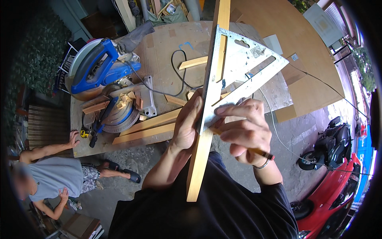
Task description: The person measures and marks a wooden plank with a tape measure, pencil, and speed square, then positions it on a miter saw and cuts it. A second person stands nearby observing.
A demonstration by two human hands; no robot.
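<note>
In front of my chest, a long narrow wooden strip (201, 163) slants upward, its near end by my dark shirt. A silver triangular speed square (254, 55) lies along the strip, its raised edge at the strip's left side. My left hand (185, 131) is wrapped round the strip from the left, thumb against the square's edge. A carpenter's pencil (259, 153) sits in my closed right hand (248, 129), its back end sticking out toward the wrist. The pencil's front end is close to the strip at the square's lower corner; its point is hard to see. My right fingers touch the square.
A blue miter saw (97, 65) stands on the left of the worktable (159, 44), with offcuts (126, 99) on it. Wooden strips (155, 123), a black cord (173, 67) and a yellow tape measure (84, 132) lie nearby. A person (55, 175) rests a hand on the table's left edge.
</note>
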